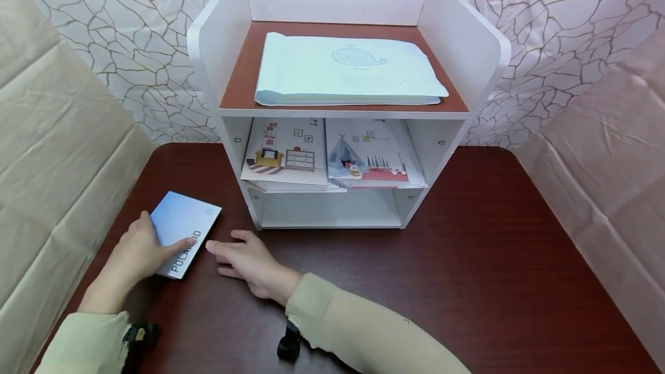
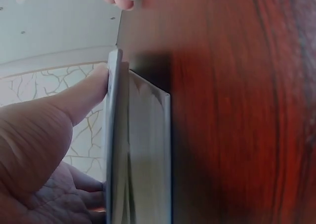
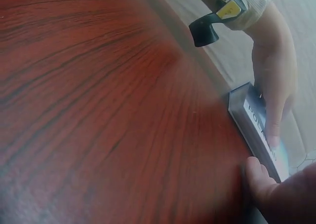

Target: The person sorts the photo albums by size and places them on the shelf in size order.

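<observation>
A blue-and-white book [image 1: 189, 218] with dark lettering on its cover lies at the left of the table. My left hand [image 1: 137, 253] grips it, thumb [image 2: 91, 88] on top of the cover and fingers by its far left edge, partly hidden. Seen end-on in the left wrist view, the book [image 2: 148, 150] shows pages between two covers. My right hand [image 1: 254, 264] is just right of the book, holding nothing, its fingers loosely extended and apart from it in the head view. In the right wrist view the right hand [image 3: 291, 197] appears at the lower right corner.
A white shelf unit [image 1: 332, 227] stands at the back middle of the dark red table [image 1: 493, 270]. A pale whale-print package [image 1: 348, 74] lies on its top. Picture booklets [image 1: 283, 152] fill the middle shelf. Beige cloth [image 1: 597, 189] hangs at both sides.
</observation>
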Available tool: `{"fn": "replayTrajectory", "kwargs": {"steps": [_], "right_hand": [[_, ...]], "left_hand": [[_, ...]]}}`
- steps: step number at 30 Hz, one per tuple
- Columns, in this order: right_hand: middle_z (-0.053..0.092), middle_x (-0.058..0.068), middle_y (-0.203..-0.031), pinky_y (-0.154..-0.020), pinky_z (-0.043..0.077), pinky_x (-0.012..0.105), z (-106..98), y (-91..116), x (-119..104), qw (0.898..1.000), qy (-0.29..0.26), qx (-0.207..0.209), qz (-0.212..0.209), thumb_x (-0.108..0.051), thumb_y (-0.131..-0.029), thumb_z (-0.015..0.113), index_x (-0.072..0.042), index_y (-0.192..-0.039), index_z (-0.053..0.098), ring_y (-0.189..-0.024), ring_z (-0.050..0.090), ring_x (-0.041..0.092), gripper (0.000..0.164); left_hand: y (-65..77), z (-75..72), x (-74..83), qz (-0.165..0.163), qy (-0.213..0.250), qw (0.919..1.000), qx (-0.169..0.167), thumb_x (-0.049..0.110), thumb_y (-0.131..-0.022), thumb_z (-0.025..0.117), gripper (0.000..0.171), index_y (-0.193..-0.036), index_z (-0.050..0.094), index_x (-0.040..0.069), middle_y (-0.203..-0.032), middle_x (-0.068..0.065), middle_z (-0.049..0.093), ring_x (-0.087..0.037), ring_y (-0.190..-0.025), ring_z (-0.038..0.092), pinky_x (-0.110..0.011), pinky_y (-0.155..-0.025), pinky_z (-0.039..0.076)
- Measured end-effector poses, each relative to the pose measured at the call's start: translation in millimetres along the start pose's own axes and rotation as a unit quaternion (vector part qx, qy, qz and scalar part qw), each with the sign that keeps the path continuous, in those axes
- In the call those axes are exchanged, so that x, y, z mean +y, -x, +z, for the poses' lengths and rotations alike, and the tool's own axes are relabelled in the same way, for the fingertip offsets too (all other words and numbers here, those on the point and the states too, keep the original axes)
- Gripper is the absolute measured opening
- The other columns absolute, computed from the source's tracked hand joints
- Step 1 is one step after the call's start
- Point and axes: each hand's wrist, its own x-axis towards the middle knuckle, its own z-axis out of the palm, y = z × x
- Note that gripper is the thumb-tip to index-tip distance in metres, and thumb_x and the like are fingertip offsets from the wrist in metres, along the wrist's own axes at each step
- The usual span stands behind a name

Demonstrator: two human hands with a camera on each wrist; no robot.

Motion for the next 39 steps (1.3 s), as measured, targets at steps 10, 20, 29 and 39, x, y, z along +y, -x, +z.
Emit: {"fn": "replayTrajectory", "kwargs": {"steps": [10,20,29,39], "right_hand": [[0.058,0.015,-0.117,-0.086,0.053,0.043,2.3,-2.0,0.9,1.000,-0.014,-0.006,0.018,-0.022,-0.085,0.075,0.002,-0.138,0.040,-0.106,0.062,0.029,0.068],[0.062,0.011,-0.113,-0.094,0.047,0.047,-0.2,-3.4,1.5,0.996,-0.050,-0.067,0.041,-0.021,-0.091,0.069,0.003,-0.116,0.057,-0.109,0.056,0.027,0.037],[0.066,0.012,-0.110,-0.096,0.047,0.041,-6.4,-5.0,0.2,0.997,-0.022,-0.068,0.025,-0.018,-0.090,0.069,0.006,-0.112,0.061,-0.108,0.061,0.025,0.033],[0.067,0.008,-0.103,-0.092,0.049,0.034,-11.2,-3.2,-1.2,0.996,0.048,-0.069,0.015,-0.013,-0.089,0.070,0.009,-0.115,0.060,-0.104,0.063,0.018,0.035]], "left_hand": [[2.6,-1.2,4.4,0.000,-0.010,0.9989,-0.046,0.072,-0.067,0.073,0.131,-0.133,0.019,-0.028,-0.122,-0.048,0.032,-0.060,-0.103,0.039,-0.066,-0.078,0.040],[5.7,-3.2,0.7,0.031,0.018,0.9959,-0.083,0.067,-0.076,0.069,0.115,-0.130,0.030,-0.027,-0.119,-0.046,0.038,-0.057,-0.105,0.042,-0.064,-0.083,0.041],[4.9,-9.7,-1.4,-0.005,0.101,0.9883,-0.114,0.067,-0.085,0.057,0.103,-0.134,0.033,-0.021,-0.125,-0.040,0.044,-0.042,-0.101,0.053,-0.048,-0.076,0.051],[6.5,-16.2,-7.9,-0.091,0.178,0.9621,-0.185,0.071,-0.085,0.053,0.112,-0.138,0.024,-0.023,-0.130,-0.039,0.041,-0.036,-0.106,0.056,-0.043,-0.078,0.053]]}}
